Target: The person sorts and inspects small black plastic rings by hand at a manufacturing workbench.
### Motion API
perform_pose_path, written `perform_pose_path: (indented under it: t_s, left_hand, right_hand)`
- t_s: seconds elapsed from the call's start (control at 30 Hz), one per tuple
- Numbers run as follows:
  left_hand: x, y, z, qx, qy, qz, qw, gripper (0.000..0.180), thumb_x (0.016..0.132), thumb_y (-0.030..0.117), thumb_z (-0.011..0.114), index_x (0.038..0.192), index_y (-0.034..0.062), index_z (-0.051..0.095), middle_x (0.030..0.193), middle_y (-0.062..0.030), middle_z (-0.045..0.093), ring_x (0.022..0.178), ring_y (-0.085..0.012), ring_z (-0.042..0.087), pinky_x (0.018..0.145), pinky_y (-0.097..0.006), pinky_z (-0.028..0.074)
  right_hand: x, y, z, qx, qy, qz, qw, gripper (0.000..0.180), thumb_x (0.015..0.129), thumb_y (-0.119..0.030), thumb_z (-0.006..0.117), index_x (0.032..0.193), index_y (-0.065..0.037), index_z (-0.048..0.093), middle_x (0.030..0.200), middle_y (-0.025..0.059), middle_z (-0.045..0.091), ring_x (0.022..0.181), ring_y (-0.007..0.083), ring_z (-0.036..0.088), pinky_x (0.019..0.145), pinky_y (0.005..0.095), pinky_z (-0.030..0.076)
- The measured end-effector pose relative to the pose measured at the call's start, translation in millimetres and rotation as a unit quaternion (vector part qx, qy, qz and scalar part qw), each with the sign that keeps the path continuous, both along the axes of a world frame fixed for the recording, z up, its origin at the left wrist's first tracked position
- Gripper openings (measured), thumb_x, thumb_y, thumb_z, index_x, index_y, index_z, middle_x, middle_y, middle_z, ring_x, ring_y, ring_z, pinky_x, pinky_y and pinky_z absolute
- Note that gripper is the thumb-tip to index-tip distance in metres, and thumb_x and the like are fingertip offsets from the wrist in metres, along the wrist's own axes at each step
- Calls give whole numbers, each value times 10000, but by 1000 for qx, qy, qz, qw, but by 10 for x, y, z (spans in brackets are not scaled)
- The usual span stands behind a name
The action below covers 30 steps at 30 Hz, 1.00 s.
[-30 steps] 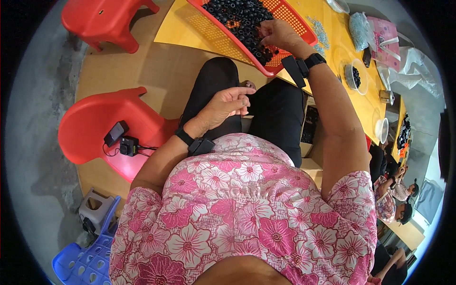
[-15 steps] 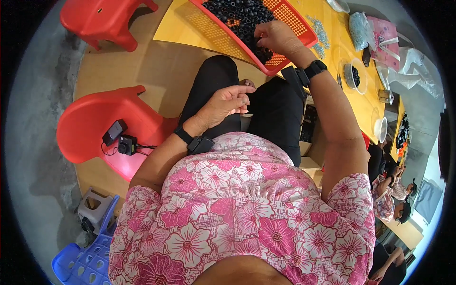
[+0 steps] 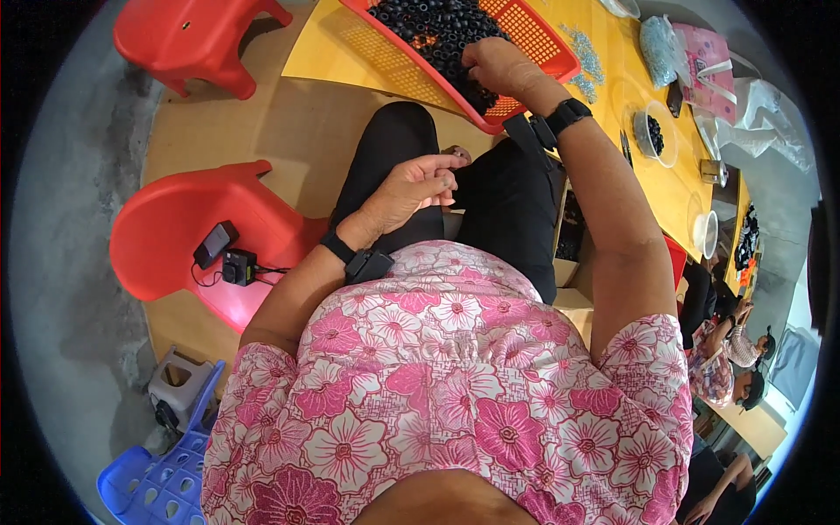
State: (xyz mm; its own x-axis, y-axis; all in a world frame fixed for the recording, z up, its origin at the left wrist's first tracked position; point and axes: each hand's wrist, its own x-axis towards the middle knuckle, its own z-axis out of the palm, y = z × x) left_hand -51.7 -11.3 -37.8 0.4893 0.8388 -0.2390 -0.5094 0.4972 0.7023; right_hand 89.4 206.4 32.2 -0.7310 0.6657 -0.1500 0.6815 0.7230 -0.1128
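Note:
My right hand (image 3: 500, 66) reaches into a red plastic basket (image 3: 455, 94) that holds a heap of small black rings (image 3: 429, 24). Its fingers are bent down and pinched together at the heap's near right part, and the tips are hidden among the pieces. Over my lap, my left hand (image 3: 415, 189) is partly closed. The index finger points to the right, with the thumb beside it and the other fingers curled in. Whatever it may hold is too small or too hidden to make out.
On the yellow table (image 3: 612, 131) lie clear small pieces (image 3: 584, 61), a clear tub (image 3: 658, 133) of black parts, a metal can (image 3: 713, 171) and a pink bag (image 3: 705, 74). Red chairs (image 3: 210, 219) stand at my left. Other people (image 3: 722, 359) sit far right.
My right hand has shifted slightly left within the basket, fingers still down in the black rings. My left hand keeps nearly the same place and pose. The view has moved slightly.

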Motion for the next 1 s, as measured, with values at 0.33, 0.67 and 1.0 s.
perform_pose_path:
  t_s: [0.33,0.67,1.0]
  left_hand:
    - [40,9,41,7,19,13,1000,410,911,166,586,1280,25,475,917,-3,551,833,-91,549,854,-279,470]
    - [-12,-55,432,52,84,54,994,378,914,150,579,1263,31,498,927,9,547,848,-67,543,821,-233,481]
    - [305,109,981,313,152,167,923,404,798,-29,654,1188,31,571,808,12,574,700,-53,555,634,-186,481]
  right_hand:
    - [-32,-72,20,83,-36,104,990,128,766,-70,595,884,-23,615,867,191,642,876,359,623,759,410,507]
    - [309,-547,447,-299,423,-106,848,192,865,-98,576,1028,-4,615,760,64,605,631,132,559,561,244,448]
    - [808,-1675,392,-655,594,-114,454,269,908,-181,574,1116,-11,563,849,13,574,555,47,382,511,175,337]
